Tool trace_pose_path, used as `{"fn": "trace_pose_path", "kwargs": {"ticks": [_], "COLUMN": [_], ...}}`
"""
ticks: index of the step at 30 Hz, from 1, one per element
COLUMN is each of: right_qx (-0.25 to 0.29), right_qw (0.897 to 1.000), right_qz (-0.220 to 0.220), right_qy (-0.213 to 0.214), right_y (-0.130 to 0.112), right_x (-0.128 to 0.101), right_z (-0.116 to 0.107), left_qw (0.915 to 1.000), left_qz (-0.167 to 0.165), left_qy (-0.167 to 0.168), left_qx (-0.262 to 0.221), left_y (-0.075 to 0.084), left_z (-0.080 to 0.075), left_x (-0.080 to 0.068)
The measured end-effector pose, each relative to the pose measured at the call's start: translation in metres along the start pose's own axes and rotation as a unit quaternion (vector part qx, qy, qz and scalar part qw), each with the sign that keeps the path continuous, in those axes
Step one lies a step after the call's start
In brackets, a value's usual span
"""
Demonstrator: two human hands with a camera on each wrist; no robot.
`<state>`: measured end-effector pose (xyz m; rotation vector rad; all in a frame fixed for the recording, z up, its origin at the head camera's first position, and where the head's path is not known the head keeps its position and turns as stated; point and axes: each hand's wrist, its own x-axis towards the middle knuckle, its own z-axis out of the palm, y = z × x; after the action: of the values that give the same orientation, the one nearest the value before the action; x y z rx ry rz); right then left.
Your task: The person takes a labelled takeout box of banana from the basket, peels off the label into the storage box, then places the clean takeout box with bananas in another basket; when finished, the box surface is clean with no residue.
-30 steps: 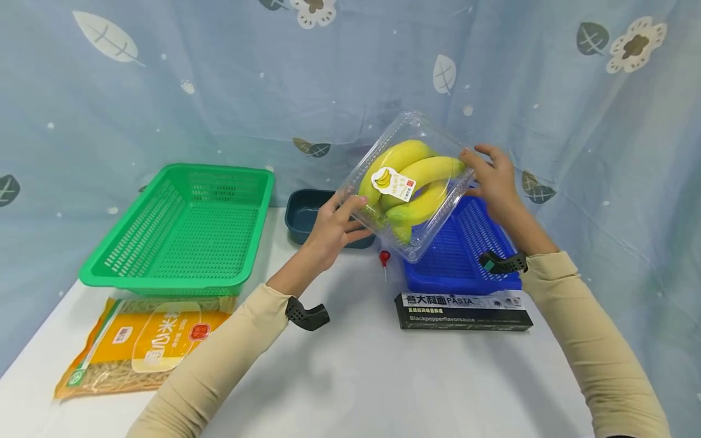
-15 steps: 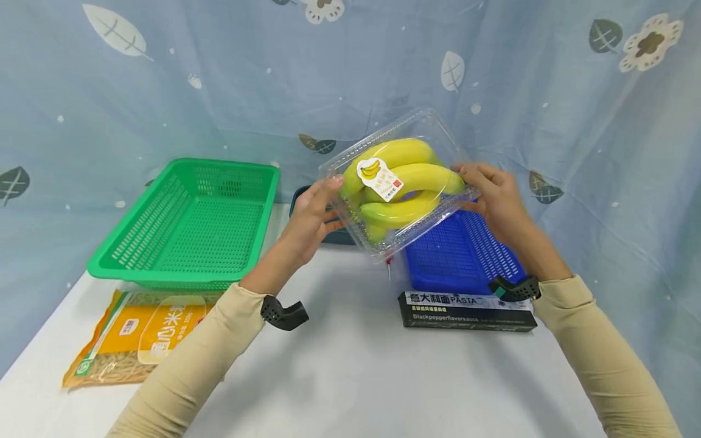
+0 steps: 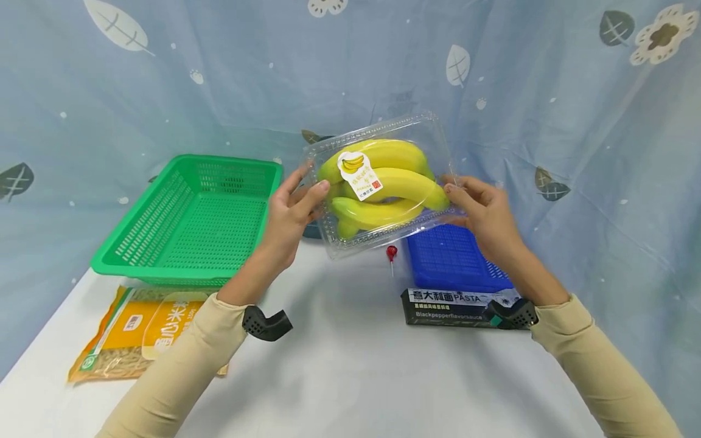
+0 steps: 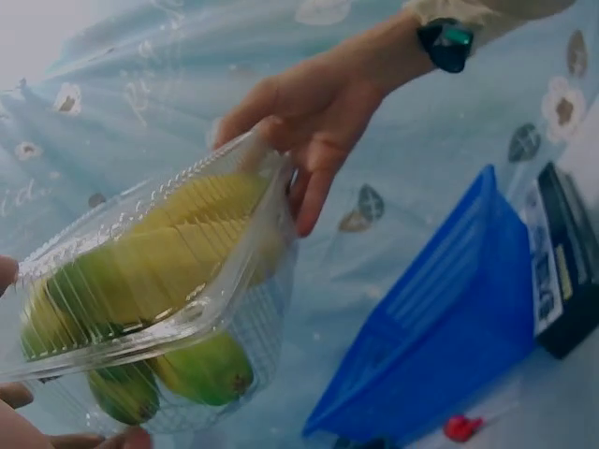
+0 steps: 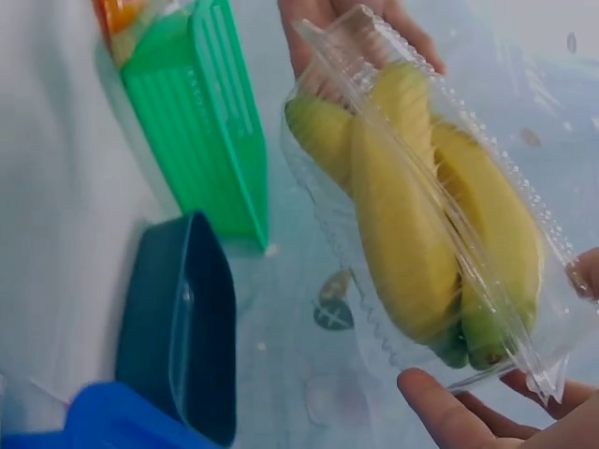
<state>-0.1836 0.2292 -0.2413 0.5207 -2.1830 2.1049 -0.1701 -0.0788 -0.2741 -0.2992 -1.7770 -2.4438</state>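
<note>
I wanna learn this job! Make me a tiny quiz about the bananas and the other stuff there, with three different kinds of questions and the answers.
1. True or false: the left hand and the right hand both hold the clear box of bananas.
2. What lies along the near side of the blue basket? A) a milk bottle B) the black pasta box C) a toy car
3. Fill in: the orange bag lies nearest the ____ basket.

Key: 1. true; 2. B; 3. green
</note>
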Motion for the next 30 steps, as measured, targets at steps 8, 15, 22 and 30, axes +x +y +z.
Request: {"fn": "trace_pose_path", "kwargs": {"ticks": [8,15,22,30], "right_qx": [-0.075,-0.137,-0.148,-0.174], "right_qw": [0.997,0.990,0.988,0.983], "right_qz": [0.016,0.034,0.030,0.051], "right_qy": [-0.014,-0.031,-0.036,-0.029], "right_y": [0.006,0.014,0.027,0.049], "right_x": [-0.014,-0.029,-0.044,-0.066], "right_z": [0.012,0.026,0.037,0.046], "left_qw": [0.9998,0.9978,0.9951,0.9907], "left_qz": [-0.006,-0.029,-0.031,-0.069], "left_qy": [-0.005,0.008,0.007,-0.014], "left_qx": [0.020,0.059,0.094,0.117], "left_y": [0.003,0.003,0.000,-0.011], "left_z": [-0.019,-0.033,-0.043,-0.049], "left_x": [-0.010,-0.023,-0.033,-0.042]}}
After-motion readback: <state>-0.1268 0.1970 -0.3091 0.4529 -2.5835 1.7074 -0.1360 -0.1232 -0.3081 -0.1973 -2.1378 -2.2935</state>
